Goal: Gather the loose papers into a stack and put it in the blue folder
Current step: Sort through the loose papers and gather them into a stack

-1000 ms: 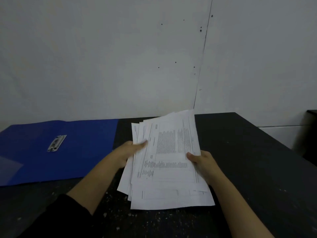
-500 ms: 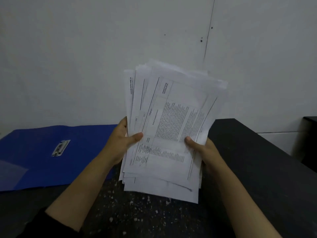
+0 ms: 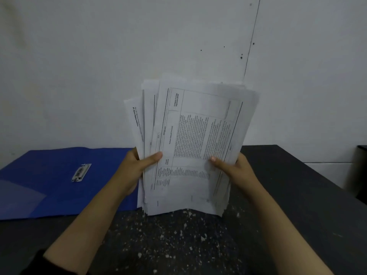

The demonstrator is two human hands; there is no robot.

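A sheaf of printed white papers (image 3: 190, 139) stands nearly upright above the dark table, its sheets fanned and uneven at the top. My left hand (image 3: 137, 167) grips its left edge, thumb across the front sheet. My right hand (image 3: 234, 171) grips the right edge the same way. The lower edge of the papers hangs just over the tabletop. The blue folder (image 3: 49, 175) lies open and flat to the left, with a metal clip (image 3: 81, 172) near its middle and a clear pocket at its near left corner.
The black table (image 3: 178, 245) is flecked with white specks in front of me. A grey wall rises right behind it. The table's right edge drops off beside a dark object (image 3: 359, 171) at the far right.
The papers went from lying tilted on the table to being lifted and stood upright between both hands, and their lower edge has come down toward the tabletop.
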